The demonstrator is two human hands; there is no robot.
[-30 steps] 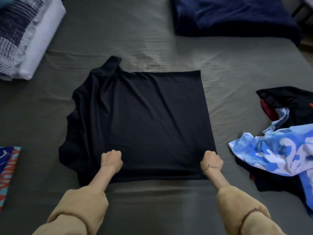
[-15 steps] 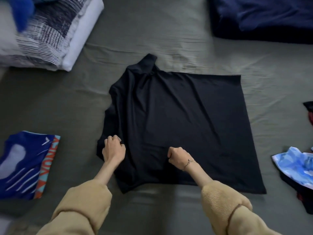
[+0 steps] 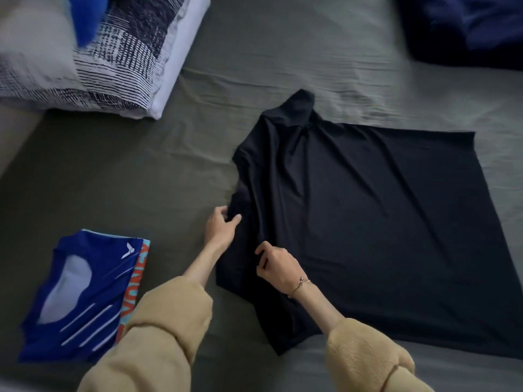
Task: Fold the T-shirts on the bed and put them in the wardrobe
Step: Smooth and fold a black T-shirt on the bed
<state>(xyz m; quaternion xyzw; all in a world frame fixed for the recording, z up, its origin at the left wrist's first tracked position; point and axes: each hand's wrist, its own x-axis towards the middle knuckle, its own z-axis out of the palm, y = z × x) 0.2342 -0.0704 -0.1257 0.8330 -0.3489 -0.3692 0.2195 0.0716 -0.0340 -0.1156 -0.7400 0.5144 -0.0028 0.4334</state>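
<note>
While both hands, left hand (image 3: 219, 229) and right hand (image 3: 276, 264), are pinching the black T-shirt (image 3: 368, 222) sleeve side, I am judging them gathering it for folding inward.

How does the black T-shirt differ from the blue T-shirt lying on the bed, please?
The black T-shirt is plain and spread out; the blue T-shirt is printed and folded compact. The left hand and right hand pinch the black one; the blue one lies untouched. Both rest on the bed.

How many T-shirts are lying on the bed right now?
2. The black T-shirt lies spread in the middle, both hands at its left side. The blue T-shirt lies folded at the lower left. More may lie outside the picture.
</note>
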